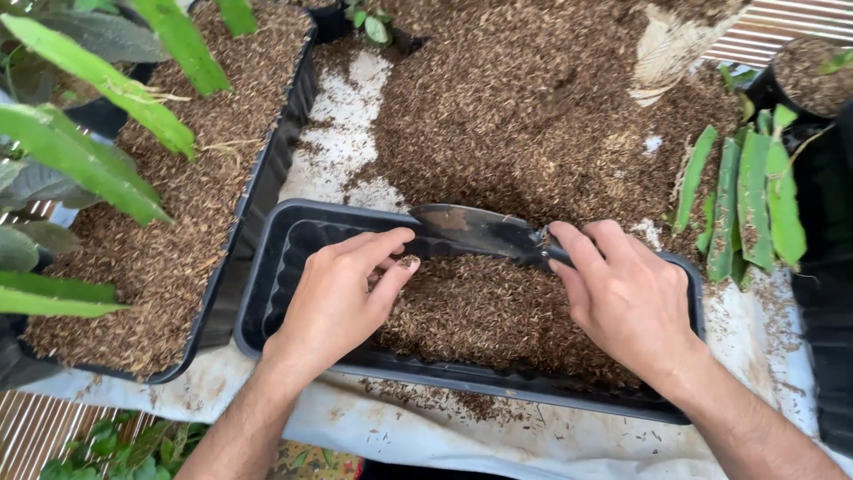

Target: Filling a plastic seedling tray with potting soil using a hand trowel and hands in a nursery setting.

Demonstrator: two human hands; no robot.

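Black plastic planter tray (267, 293) sits near the front edge of the worktop, about half full of brown husky potting mix (498, 311). Lying across its far rim is a dark metal trowel (475, 229), long axis running left to right, blade pointing left and handle end disappearing under the right hand (622, 298). That hand is closed around the handle, thumb and forefinger pinching close to where the blade starts, wrist coming in from the lower right. So the right hand has the tool, and the blade sits just beyond the left hand (342, 298). The left one is loosely curled with nothing in it, fingertips resting on the mix right under the blade tip. A second tray (284, 151) already filled stands at the left edge, green cactus cuttings (755, 200) at the right.
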